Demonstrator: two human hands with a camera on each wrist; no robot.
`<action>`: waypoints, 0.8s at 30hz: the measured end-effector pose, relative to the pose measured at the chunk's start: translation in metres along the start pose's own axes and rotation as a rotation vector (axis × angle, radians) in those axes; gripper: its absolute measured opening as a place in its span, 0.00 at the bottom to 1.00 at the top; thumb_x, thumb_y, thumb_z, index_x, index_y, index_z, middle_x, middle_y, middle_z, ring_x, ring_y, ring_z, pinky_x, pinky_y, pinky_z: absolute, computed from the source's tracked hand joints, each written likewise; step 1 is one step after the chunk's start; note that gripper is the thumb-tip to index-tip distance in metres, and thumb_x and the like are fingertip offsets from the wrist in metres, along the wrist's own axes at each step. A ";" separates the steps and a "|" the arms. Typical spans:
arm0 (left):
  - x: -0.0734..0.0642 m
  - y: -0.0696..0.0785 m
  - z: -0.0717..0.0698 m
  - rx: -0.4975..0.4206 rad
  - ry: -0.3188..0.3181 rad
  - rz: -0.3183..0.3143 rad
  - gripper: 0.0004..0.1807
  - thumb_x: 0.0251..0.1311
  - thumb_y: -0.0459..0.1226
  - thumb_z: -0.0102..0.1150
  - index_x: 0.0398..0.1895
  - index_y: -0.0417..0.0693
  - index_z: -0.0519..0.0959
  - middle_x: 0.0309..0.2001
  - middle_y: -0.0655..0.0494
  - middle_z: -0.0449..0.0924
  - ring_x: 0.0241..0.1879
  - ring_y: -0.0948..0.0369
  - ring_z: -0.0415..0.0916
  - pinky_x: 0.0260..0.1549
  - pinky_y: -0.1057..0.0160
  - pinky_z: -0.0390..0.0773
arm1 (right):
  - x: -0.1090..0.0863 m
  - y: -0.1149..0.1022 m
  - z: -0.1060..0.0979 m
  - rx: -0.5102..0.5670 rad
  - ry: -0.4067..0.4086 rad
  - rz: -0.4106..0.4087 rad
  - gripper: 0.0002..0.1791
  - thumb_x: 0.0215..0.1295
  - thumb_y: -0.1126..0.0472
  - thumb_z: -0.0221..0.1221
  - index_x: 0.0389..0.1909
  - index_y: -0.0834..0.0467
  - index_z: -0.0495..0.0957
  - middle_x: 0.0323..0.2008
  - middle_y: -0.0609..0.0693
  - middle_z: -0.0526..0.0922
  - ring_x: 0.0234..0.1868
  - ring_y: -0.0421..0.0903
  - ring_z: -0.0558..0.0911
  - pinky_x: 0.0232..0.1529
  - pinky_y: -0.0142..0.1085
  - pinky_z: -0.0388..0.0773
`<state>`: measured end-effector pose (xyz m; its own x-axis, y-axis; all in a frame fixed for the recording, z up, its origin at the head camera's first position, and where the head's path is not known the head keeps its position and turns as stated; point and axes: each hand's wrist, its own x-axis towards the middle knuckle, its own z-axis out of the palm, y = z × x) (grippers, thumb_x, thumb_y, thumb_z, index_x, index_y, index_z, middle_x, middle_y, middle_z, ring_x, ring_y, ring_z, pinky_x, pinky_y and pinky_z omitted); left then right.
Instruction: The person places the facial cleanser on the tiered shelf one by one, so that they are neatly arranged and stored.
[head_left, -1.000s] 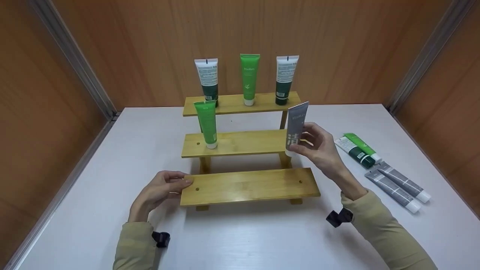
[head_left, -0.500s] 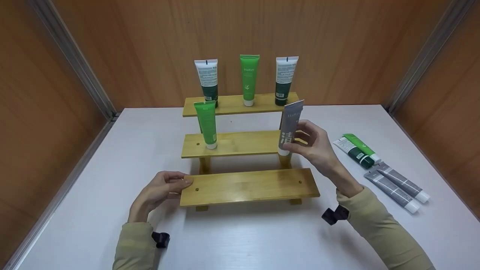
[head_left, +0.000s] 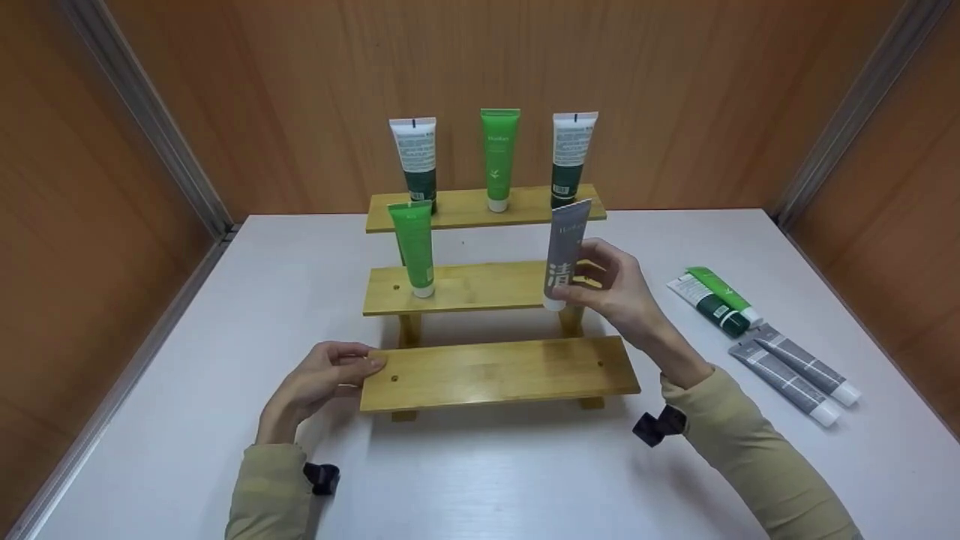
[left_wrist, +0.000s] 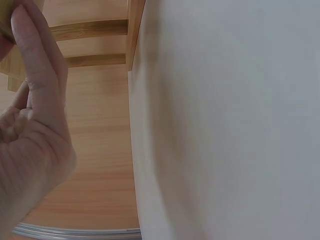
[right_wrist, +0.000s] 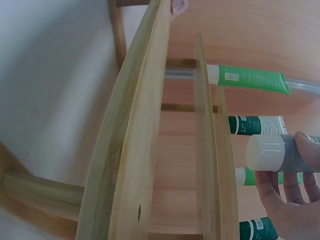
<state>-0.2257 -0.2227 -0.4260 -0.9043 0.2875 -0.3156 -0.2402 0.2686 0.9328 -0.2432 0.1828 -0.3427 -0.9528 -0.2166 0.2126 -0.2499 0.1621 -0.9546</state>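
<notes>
A three-tier wooden display stand (head_left: 495, 375) is in the middle of the head view. My left hand (head_left: 319, 379) pinches the left end of its lowest board between thumb and fingers. A grey squeeze tube (head_left: 568, 238), white cap downward and slightly tilted, is gripped by my right hand (head_left: 619, 296) at the right part of the middle board. In the right wrist view its cap (right_wrist: 265, 152) is apart from the boards. A green tube (head_left: 414, 244) stands cap-down at the left of the middle board.
On the top board stand a green tube (head_left: 499, 157) and two white-and-dark-green tubes, one at left (head_left: 416, 154) and one at right (head_left: 572, 150). Several tubes, including a grey tube (head_left: 784, 382), lie on the white table at right. Wooden walls (head_left: 480, 60) enclose the table.
My right hand has moved left with the grey tube, from the right end of the middle board to a little further in along it. The left hand has stayed in place.
</notes>
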 end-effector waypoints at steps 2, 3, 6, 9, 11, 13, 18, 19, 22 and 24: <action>0.000 0.000 0.000 0.001 0.003 0.000 0.26 0.63 0.42 0.67 0.56 0.33 0.76 0.41 0.58 0.86 0.40 0.63 0.84 0.45 0.62 0.86 | 0.002 0.000 0.002 0.001 -0.001 0.001 0.31 0.60 0.68 0.69 0.64 0.61 0.71 0.60 0.56 0.77 0.61 0.52 0.78 0.67 0.43 0.76; 0.000 0.000 0.000 0.000 0.004 -0.001 0.25 0.63 0.42 0.67 0.56 0.33 0.76 0.41 0.58 0.86 0.40 0.63 0.84 0.45 0.62 0.86 | 0.003 0.001 0.002 0.000 -0.001 0.002 0.31 0.60 0.68 0.69 0.64 0.60 0.71 0.60 0.56 0.77 0.60 0.52 0.79 0.67 0.43 0.76; 0.000 0.000 0.000 -0.004 0.002 0.003 0.25 0.63 0.42 0.67 0.56 0.33 0.76 0.41 0.58 0.87 0.40 0.63 0.85 0.44 0.62 0.86 | 0.006 0.002 0.005 0.013 0.000 0.010 0.31 0.59 0.68 0.70 0.63 0.60 0.72 0.58 0.54 0.78 0.59 0.51 0.80 0.64 0.40 0.78; 0.000 -0.001 -0.001 -0.013 -0.002 0.009 0.25 0.63 0.42 0.67 0.56 0.33 0.76 0.40 0.59 0.87 0.40 0.63 0.85 0.44 0.61 0.86 | 0.008 0.002 0.008 0.035 0.000 0.018 0.31 0.58 0.69 0.70 0.62 0.60 0.72 0.55 0.52 0.79 0.56 0.50 0.81 0.59 0.36 0.80; 0.000 -0.002 -0.001 -0.019 -0.009 0.014 0.25 0.63 0.42 0.67 0.56 0.33 0.76 0.40 0.60 0.88 0.40 0.63 0.86 0.44 0.62 0.86 | 0.009 0.002 0.010 0.055 -0.001 0.020 0.30 0.57 0.70 0.70 0.62 0.61 0.72 0.53 0.52 0.79 0.55 0.50 0.81 0.55 0.34 0.82; 0.000 -0.002 -0.001 -0.019 -0.010 0.016 0.25 0.63 0.42 0.67 0.56 0.33 0.76 0.39 0.60 0.88 0.40 0.63 0.86 0.44 0.62 0.86 | 0.011 0.003 0.012 0.062 -0.004 0.021 0.30 0.57 0.70 0.70 0.61 0.61 0.72 0.53 0.52 0.80 0.54 0.50 0.81 0.54 0.34 0.82; 0.000 -0.002 -0.001 -0.016 -0.007 0.013 0.25 0.63 0.43 0.67 0.56 0.33 0.76 0.40 0.59 0.88 0.40 0.63 0.86 0.44 0.61 0.86 | 0.015 0.004 0.016 0.059 -0.008 0.037 0.30 0.58 0.69 0.70 0.62 0.61 0.72 0.54 0.53 0.79 0.55 0.50 0.81 0.57 0.36 0.80; 0.000 -0.002 -0.001 -0.016 -0.007 0.011 0.25 0.63 0.43 0.67 0.56 0.33 0.76 0.40 0.59 0.88 0.41 0.63 0.86 0.44 0.61 0.86 | 0.016 0.004 0.017 0.057 -0.008 0.044 0.30 0.58 0.69 0.70 0.62 0.61 0.72 0.55 0.53 0.79 0.55 0.50 0.81 0.58 0.37 0.79; 0.000 -0.002 -0.001 -0.017 -0.004 0.006 0.25 0.63 0.42 0.67 0.56 0.34 0.75 0.40 0.59 0.87 0.41 0.63 0.86 0.44 0.62 0.86 | 0.018 0.005 0.019 0.053 -0.005 0.063 0.31 0.58 0.69 0.70 0.62 0.60 0.72 0.56 0.55 0.79 0.56 0.51 0.80 0.62 0.41 0.77; 0.001 -0.002 -0.001 -0.014 -0.004 0.006 0.26 0.63 0.42 0.67 0.56 0.33 0.75 0.40 0.59 0.87 0.41 0.63 0.86 0.44 0.62 0.86 | 0.020 0.006 0.020 0.057 -0.003 0.073 0.31 0.57 0.69 0.70 0.62 0.61 0.71 0.57 0.56 0.78 0.57 0.51 0.79 0.64 0.43 0.76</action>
<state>-0.2262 -0.2243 -0.4277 -0.9045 0.2926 -0.3103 -0.2393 0.2541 0.9371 -0.2598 0.1599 -0.3485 -0.9676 -0.2093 0.1411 -0.1691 0.1225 -0.9780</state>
